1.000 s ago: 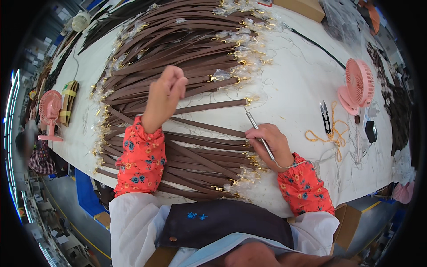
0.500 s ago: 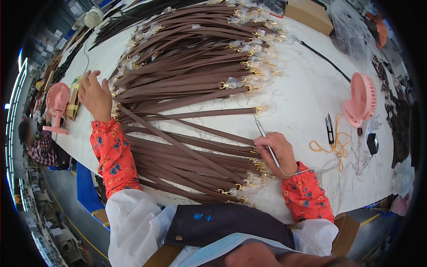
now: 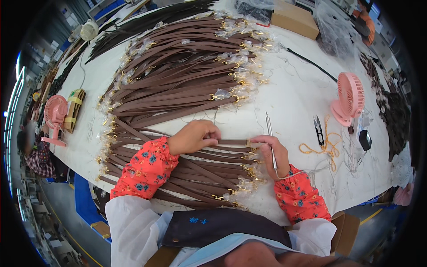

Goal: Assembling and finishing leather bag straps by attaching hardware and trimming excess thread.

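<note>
A narrow brown strap (image 3: 232, 142) lies across the bench between my two hands. My left hand (image 3: 192, 137) is closed, its thumb and curled fingers gripping the strap along its length. Beyond the strap's right end is my right hand (image 3: 274, 152), wrapped around a slim silver pen-shaped tool (image 3: 269, 124) with a thin cord. The tool's fine tip points up and away from me, off the strap. Thumb and forefinger of that hand touch the strap's gold end fitting. Nearer to me lies a row of similar brown straps (image 3: 195, 175) with gold clasps.
A larger pile of brown straps (image 3: 178, 75) with plastic-wrapped clasps lies farther off. On the right are thread snips (image 3: 318, 130), an orange cord (image 3: 328, 148) and a pink fan (image 3: 350, 98). Another pink fan (image 3: 56, 111) stands left; a cardboard box (image 3: 295, 20) sits at the back.
My left hand has come from the far left to the middle and now grips a strap. My right hand, still with the pen-shaped tool, has its fingertips at that strap's end.
</note>
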`<act>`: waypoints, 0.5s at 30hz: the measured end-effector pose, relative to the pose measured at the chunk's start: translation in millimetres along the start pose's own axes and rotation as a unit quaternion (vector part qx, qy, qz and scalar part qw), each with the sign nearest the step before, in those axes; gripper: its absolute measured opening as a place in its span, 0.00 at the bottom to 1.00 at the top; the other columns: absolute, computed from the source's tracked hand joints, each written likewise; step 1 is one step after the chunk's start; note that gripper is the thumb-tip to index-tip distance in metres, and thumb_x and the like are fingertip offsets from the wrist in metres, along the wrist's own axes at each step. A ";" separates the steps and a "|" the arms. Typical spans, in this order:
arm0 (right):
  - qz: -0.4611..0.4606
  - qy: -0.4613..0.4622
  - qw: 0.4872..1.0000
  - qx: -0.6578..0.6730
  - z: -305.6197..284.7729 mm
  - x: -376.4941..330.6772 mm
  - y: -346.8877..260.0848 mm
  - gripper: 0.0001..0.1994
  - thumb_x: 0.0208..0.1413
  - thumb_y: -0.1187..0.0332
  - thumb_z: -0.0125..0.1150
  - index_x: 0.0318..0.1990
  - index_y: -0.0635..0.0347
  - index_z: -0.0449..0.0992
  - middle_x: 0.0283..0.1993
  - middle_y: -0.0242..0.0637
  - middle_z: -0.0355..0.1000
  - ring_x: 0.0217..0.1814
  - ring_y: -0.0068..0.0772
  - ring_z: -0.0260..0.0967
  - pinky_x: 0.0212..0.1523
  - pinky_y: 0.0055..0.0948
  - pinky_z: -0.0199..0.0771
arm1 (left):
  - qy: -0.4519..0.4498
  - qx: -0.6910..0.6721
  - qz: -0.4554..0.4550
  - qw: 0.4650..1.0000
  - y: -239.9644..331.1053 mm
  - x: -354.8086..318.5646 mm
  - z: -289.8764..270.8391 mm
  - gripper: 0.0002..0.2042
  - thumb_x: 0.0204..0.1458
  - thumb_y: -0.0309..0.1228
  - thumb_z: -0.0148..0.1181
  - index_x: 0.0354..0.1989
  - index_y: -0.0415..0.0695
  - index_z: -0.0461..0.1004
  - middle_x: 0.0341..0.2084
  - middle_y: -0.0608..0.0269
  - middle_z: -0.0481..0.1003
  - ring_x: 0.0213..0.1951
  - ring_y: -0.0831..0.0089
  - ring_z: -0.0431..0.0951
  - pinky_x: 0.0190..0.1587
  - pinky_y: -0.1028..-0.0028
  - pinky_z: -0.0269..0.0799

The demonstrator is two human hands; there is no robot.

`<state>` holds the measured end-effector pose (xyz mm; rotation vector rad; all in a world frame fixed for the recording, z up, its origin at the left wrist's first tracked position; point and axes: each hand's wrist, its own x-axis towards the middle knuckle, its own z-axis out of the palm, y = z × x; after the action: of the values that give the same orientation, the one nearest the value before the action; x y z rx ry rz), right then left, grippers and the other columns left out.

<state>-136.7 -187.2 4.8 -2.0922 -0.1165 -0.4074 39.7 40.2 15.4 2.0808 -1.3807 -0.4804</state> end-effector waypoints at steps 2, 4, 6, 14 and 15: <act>-0.032 0.013 0.999 -0.031 -1.6 0.4 4.3 0.12 0.67 0.67 0.43 0.47 0.64 0.71 0.43 0.43 0.75 0.44 0.35 0.74 0.47 0.28 0.70 | -0.115 -0.138 -0.027 0.983 4.6 -5.8 -3.7 0.07 0.51 0.28 0.63 0.34 0.38 0.77 0.26 0.60 0.76 0.27 0.73 0.75 0.32 0.74 0.71; -0.037 0.023 0.999 -0.022 1.2 -0.3 10.0 0.10 0.65 0.69 0.45 0.47 0.62 0.72 0.42 0.43 0.75 0.41 0.38 0.73 0.44 0.30 0.71 | -0.108 -0.156 -0.047 0.981 6.7 -7.8 -13.2 0.07 0.51 0.28 0.63 0.35 0.38 0.77 0.27 0.60 0.76 0.28 0.73 0.76 0.35 0.75 0.71; -0.042 0.032 0.999 -0.013 3.4 0.4 9.7 0.09 0.63 0.70 0.48 0.47 0.59 0.73 0.41 0.43 0.74 0.38 0.41 0.72 0.41 0.33 0.72 | -0.018 -0.100 -0.007 0.995 2.2 -6.4 -23.3 0.09 0.50 0.28 0.64 0.38 0.38 0.77 0.30 0.58 0.77 0.34 0.69 0.78 0.42 0.73 0.72; -0.006 -0.001 1.000 -0.012 1.6 4.1 1.3 0.11 0.66 0.68 0.44 0.46 0.64 0.71 0.43 0.42 0.76 0.43 0.32 0.74 0.46 0.26 0.70 | 0.214 0.349 -0.032 0.912 -59.4 0.0 -17.2 0.33 0.48 0.44 0.62 0.61 0.43 0.61 0.56 0.54 0.65 0.59 0.54 0.62 0.57 0.56 0.58; -0.009 0.000 1.000 -0.013 2.1 3.7 2.2 0.11 0.66 0.68 0.44 0.46 0.64 0.71 0.43 0.42 0.76 0.43 0.32 0.74 0.46 0.26 0.70 | 0.204 0.363 -0.049 0.908 -52.7 -0.5 -14.8 0.35 0.48 0.45 0.62 0.63 0.43 0.59 0.56 0.54 0.65 0.59 0.55 0.62 0.57 0.57 0.59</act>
<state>-132.2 -186.9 3.2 -2.1184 -0.1312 -0.4209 85.3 59.9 -7.5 2.6277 -1.3082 0.5068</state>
